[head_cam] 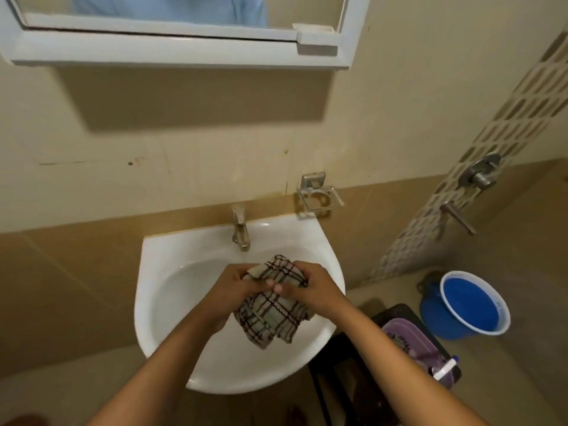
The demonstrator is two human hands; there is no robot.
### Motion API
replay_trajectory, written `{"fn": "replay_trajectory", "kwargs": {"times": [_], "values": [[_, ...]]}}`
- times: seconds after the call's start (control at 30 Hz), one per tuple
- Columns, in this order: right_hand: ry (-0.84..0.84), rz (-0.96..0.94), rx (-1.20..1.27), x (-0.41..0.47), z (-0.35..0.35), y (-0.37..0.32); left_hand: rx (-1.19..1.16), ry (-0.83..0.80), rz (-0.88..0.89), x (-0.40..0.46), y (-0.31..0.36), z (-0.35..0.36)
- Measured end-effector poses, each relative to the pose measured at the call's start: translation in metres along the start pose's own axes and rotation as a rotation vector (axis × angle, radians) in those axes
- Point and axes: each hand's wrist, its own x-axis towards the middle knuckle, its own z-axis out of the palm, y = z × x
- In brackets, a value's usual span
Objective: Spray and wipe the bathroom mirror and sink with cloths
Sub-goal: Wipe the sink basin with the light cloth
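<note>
Head view: left hand [229,287] and right hand [307,289] both grip a plaid cloth [272,309], fingers curled round its bunched top, thumbs nearly touching. Its loose end hangs over the white sink [159,302]. Tap [240,229] at 12 o'clock from the cloth, mirror [184,13] above it, blue bucket [467,305] at 3 o'clock.

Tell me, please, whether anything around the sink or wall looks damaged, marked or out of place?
The wall above the tap carries dark spots, scuffs and a brownish streak running down beside the soap holder, which sits empty. Otherwise nothing stands out: both hands, left hand and right hand, grip the checked cloth over the sink.
</note>
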Motion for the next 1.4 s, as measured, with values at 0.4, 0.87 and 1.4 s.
{"fn": "replay_trajectory", "kwargs": {"times": [0.4, 0.87, 1.4], "values": [[0.029, 0.1, -0.107, 0.122, -0.077, 0.047, 0.172, 0.444, -0.136, 0.147, -0.014, 0.039], [-0.137, -0.263, -0.798, 0.167, -0.009, 0.104, 0.349, 0.621, -0.128, 0.19, -0.021, 0.047], [-0.2, -0.455, -1.146, 0.214, 0.015, 0.096, 0.687, 0.902, -0.116, 0.118, -0.07, 0.01]]}}
